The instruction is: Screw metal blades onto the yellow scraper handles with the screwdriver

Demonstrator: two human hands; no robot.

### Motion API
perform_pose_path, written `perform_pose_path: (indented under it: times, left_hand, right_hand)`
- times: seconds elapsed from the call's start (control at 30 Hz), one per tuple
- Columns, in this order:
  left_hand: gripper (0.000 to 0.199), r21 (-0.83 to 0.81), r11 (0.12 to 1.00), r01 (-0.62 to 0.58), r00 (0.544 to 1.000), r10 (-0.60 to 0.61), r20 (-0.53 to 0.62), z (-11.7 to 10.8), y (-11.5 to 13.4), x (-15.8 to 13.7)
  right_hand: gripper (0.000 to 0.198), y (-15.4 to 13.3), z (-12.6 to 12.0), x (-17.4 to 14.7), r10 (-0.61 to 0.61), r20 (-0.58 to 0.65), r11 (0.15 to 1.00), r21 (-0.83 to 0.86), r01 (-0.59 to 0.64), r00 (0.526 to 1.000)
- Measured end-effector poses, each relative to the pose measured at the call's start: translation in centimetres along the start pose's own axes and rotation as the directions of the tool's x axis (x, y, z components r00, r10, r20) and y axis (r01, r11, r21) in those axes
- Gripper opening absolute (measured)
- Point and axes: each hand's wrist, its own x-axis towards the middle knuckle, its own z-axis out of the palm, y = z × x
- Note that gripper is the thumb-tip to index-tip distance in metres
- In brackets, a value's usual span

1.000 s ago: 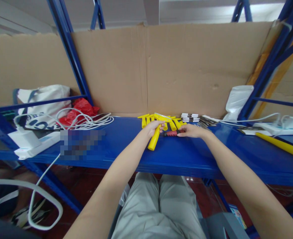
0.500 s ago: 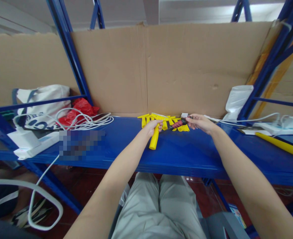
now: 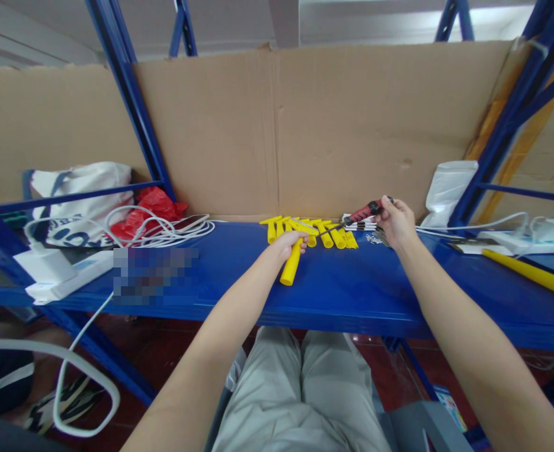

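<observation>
My left hand [image 3: 292, 245] is closed around a yellow tube-shaped handle [image 3: 290, 269], its round end pointing down toward me over the blue shelf. My right hand [image 3: 399, 223] grips the rear end of a screwdriver [image 3: 364, 214] with a red and black handle. The screwdriver slopes down to the left, and its thin shaft reaches close to my left fingers; whether the tip touches the yellow piece cannot be made out. Several similar yellow pieces with handles [image 3: 327, 239] lie in a row just behind. Small metal bits [image 3: 374, 238] lie on the shelf beside my right hand.
A cardboard sheet [image 3: 342, 125] stands along the shelf's back. White strips [image 3: 359, 225] lie behind the screwdriver. At left are coiled white cables [image 3: 173, 231], a red bag [image 3: 152, 207] and a power strip [image 3: 74, 281]. A long yellow piece [image 3: 535, 274] lies at right.
My right hand has moved right and up with the screwdriver, drawing its handle away from my left hand. The left hand stays nearly in place, still on the yellow handle.
</observation>
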Motion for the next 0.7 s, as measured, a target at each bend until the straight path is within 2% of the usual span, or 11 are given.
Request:
perform_pose_path:
  times: [0.43, 0.7]
  left_hand:
    - [0.021, 0.052, 0.999, 0.003, 1.000, -0.003, 0.017, 0.34, 0.10, -0.44]
    - [0.016, 0.051, 0.999, -0.003, 0.999, 0.001, 0.038, 0.55, 0.07, -0.66]
  right_hand:
    - [0.048, 0.11, 0.28, 0.09, -0.022, -0.028, 0.998, 0.059, 0.024, 0.999]
    - [0.045, 0.00, 0.51, -0.09, -0.008, -0.045, 0.994, 0.109, 0.013, 0.999]
